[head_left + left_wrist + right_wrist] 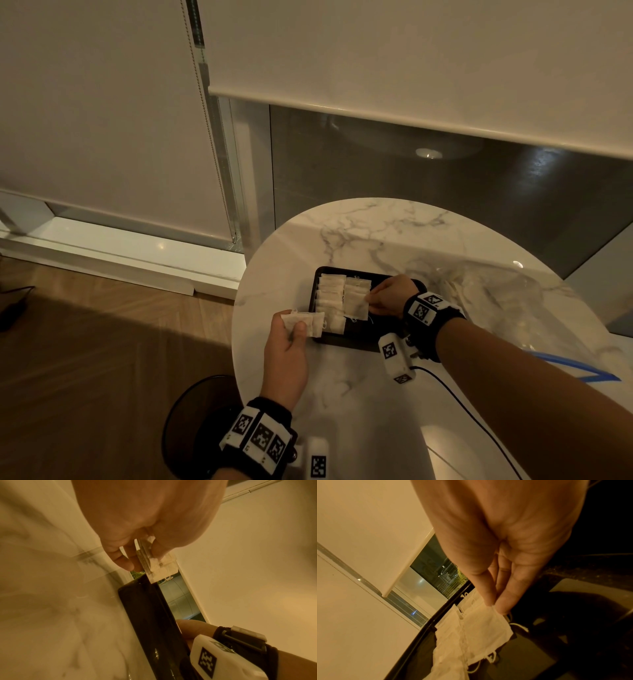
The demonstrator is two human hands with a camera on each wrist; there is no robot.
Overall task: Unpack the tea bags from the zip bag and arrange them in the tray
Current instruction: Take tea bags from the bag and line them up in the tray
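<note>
Head view: my left hand (287,346) pinches a small stack of tea bags (305,322) at the black tray (313,301) edge. Right wrist view shows my right hand (496,599) pinching one papery tea bag (486,627) over the rows. Clear zip bag (486,298) lies right, round marble table (359,394).

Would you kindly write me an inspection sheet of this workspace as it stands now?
Surface: round marble table, glossy.
Job's things: black tray holds two rows of tea bags; clear zip bag lies right of the tray.
Clutter: nothing seen.
Hands: left hand holds a small stack of tea bags at the tray's left edge; right hand pinches one tea bag over the second row.
Cables: black cable runs from the right wrist camera across the table.
Surroundings: roller blinds, dark window, wooden floor.
</note>
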